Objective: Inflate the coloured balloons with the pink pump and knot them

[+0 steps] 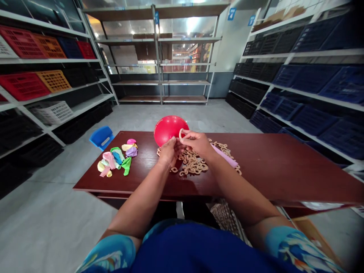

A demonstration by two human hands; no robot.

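A round, inflated red balloon (170, 129) is held at its near lower end by my left hand (170, 152), whose fingers are closed there. My right hand (196, 143) touches the left fingertips and pinches a pale beige ring-like loop (181, 133) in front of the balloon's right side. Under and around both hands lies a pile of beige curled pieces (193, 163) on the dark red table (270, 163). A long pinkish-purple object (224, 155) lies among the pieces to the right. Several deflated balloons (116, 158) in mixed colours are spread on the table's left part.
A blue chair (101, 138) stands beyond the table's left back corner. Shelves with red, orange and dark crates (54, 81) line the left, dark blue crates (313, 79) the right. A metal rack (160, 68) stands ahead.
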